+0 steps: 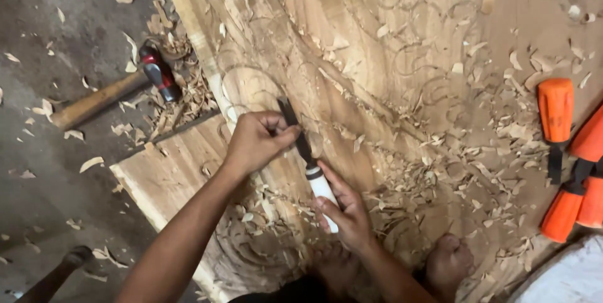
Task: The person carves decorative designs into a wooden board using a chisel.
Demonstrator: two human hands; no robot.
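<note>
A large wooden panel [389, 45] with carved curving grooves lies under me, strewn with shavings. A chisel [300, 143] with a dark blade and a white handle rests point-down on the carving. My left hand [256, 141] pinches the blade near its tip. My right hand [344, 210] wraps the white handle lower down. Both forearms reach in from the bottom edge.
A hammer [119, 86] with a red-and-black head and wooden handle lies on the grey floor at left. Several orange-handled chisels [568, 165] lie on the panel at the right edge. My foot [447, 264] rests on the wood at the bottom. Wood chips cover the panel and floor.
</note>
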